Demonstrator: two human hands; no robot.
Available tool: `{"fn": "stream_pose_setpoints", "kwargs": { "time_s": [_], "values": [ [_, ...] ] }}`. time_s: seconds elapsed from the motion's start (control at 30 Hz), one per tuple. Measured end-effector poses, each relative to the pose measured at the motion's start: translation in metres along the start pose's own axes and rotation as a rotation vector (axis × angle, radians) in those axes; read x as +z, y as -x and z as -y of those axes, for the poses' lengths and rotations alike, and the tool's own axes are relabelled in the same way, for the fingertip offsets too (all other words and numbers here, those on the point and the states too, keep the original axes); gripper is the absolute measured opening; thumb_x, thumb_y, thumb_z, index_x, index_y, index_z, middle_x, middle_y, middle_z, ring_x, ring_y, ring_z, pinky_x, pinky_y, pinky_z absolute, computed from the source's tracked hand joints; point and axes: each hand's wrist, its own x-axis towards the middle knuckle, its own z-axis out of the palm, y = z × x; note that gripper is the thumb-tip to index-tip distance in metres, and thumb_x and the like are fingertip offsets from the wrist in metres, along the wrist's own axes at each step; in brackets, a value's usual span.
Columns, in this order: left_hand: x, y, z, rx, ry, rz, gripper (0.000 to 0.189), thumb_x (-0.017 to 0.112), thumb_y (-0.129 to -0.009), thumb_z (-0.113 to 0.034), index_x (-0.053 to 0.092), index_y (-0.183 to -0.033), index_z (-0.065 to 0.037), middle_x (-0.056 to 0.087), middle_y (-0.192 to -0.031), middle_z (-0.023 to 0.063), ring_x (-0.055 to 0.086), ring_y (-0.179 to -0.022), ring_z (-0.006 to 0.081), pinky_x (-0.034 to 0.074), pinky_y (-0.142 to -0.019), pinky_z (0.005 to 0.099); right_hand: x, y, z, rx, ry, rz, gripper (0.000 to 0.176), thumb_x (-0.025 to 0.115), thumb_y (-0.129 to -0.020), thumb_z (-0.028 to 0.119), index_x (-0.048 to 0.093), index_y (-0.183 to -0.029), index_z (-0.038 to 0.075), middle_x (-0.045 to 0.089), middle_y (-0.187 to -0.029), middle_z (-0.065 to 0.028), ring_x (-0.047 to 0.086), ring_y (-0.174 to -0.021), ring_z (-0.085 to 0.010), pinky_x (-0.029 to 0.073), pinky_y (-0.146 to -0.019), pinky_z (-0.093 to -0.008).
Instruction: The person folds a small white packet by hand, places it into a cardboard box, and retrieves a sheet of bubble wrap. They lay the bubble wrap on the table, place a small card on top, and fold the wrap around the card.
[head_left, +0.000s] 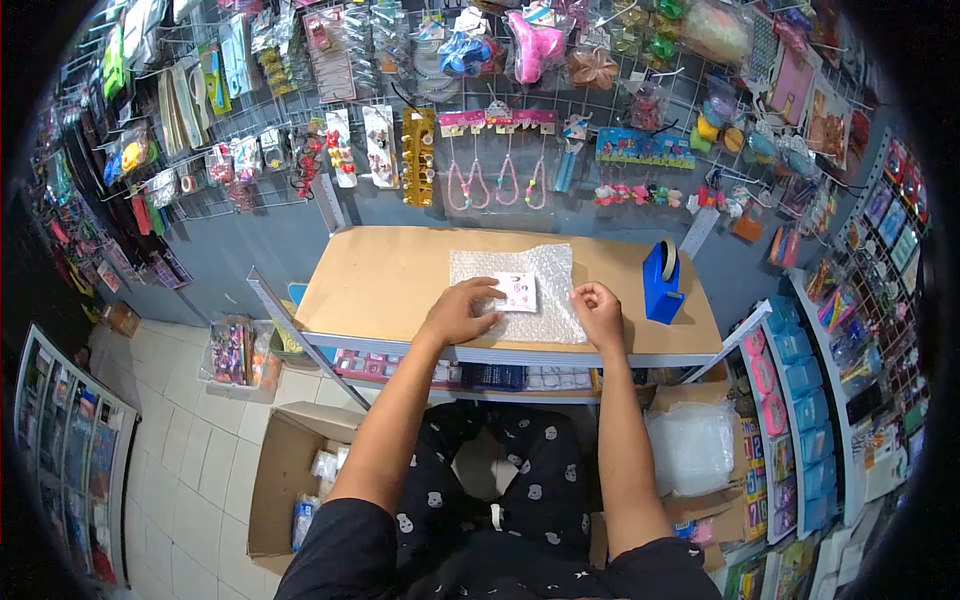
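Observation:
A sheet of bubble wrap (545,262) lies flat on the wooden table top. On the middle of it rests a small white pack (517,291) with small coloured pictures printed on its face. My left hand (464,311) holds this pack at its left side, fingertips over its upper left corner and the thumb near its lower edge. At the right edge of the bubble wrap is my right hand (599,314), its fingers curled and pinching that edge.
A blue tape dispenser (661,283) with a roll of tape stands at the table's right end. Racks of packaged hair accessories (497,160) hang on the wall behind. Below the table are an open cardboard box (275,480) at left and more bubble wrap (692,448) at right.

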Motion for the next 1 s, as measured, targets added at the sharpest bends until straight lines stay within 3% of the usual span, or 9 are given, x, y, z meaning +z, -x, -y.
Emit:
{"fn": "stream_pose_setpoints", "kwargs": {
  "time_s": [0.23,0.43,0.57,0.77,0.87,0.9,1.0],
  "values": [
    [-0.001,-0.001,0.003,0.028,-0.019,0.022,0.037,0.080,-0.084,-0.024,0.077,-0.119,-0.013,0.065,-0.140,0.0185,0.062,-0.128,0.0388,0.050,-0.108,0.0460,-0.002,0.002,0.002,-0.060,-0.079,0.064,0.026,0.079,-0.089,0.007,0.066,-0.110,-0.001,0.074,-0.086,-0.0061,0.066,-0.076,-0.0082,0.052,-0.068,-0.0241],
    [-0.004,-0.001,-0.001,0.006,-0.006,0.037,0.039,0.079,-0.082,-0.026,0.078,-0.118,-0.013,0.065,-0.141,0.0196,0.062,-0.128,0.0403,0.049,-0.109,0.0469,0.014,-0.018,-0.014,0.010,-0.380,0.005,0.023,0.078,-0.090,0.004,0.066,-0.109,-0.001,0.075,-0.093,-0.0077,0.067,-0.082,-0.0113,0.052,-0.076,-0.0241],
    [-0.003,-0.001,0.000,0.040,-0.034,0.038,0.038,0.078,-0.083,-0.026,0.078,-0.119,-0.013,0.065,-0.140,0.0196,0.062,-0.128,0.0399,0.048,-0.110,0.0468,0.035,-0.025,-0.007,0.031,-0.471,0.070,0.020,0.076,-0.092,0.006,0.068,-0.108,-0.001,0.074,-0.101,-0.0097,0.067,-0.093,-0.0118,0.051,-0.085,-0.0257],
    [-0.003,-0.001,0.001,0.043,-0.033,0.034,0.037,0.078,-0.084,-0.027,0.078,-0.119,-0.013,0.066,-0.139,0.0187,0.062,-0.128,0.0389,0.048,-0.110,0.0465,0.037,-0.015,0.006,0.129,-0.543,0.288,0.015,0.069,-0.096,0.001,0.071,-0.110,-0.001,0.074,-0.103,-0.0081,0.069,-0.096,-0.0137,0.053,-0.089,-0.0273],
    [-0.001,0.001,0.001,0.047,-0.046,0.023,0.037,0.078,-0.084,-0.027,0.078,-0.118,-0.013,0.067,-0.138,0.0179,0.063,-0.127,0.0382,0.049,-0.109,0.0460,0.047,-0.011,-0.005,0.041,-0.389,0.247,0.016,0.070,-0.096,0.007,0.071,-0.110,-0.001,0.073,-0.113,-0.0081,0.071,-0.105,-0.0190,0.055,-0.092,-0.0315],
    [-0.001,0.000,0.001,0.040,-0.034,0.017,0.037,0.079,-0.083,-0.028,0.079,-0.117,-0.013,0.068,-0.137,0.0175,0.063,-0.127,0.0378,0.049,-0.109,0.0459,0.048,-0.009,-0.008,-0.130,-0.196,0.243,0.021,0.073,-0.094,0.011,0.073,-0.112,-0.001,0.069,-0.125,-0.0099,0.070,-0.110,-0.0201,0.055,-0.096,-0.0319],
    [0.001,-0.001,0.003,0.095,-0.056,-0.033,0.039,0.079,-0.083,-0.028,0.077,-0.118,-0.011,0.070,-0.133,0.0174,0.067,-0.119,0.0367,0.053,-0.103,0.0449,0.050,0.002,0.023,-0.188,0.113,0.259,0.026,0.078,-0.090,0.014,0.076,-0.113,0.003,0.065,-0.129,-0.0104,0.070,-0.110,-0.0208,0.055,-0.098,-0.0323]
  ]
}}
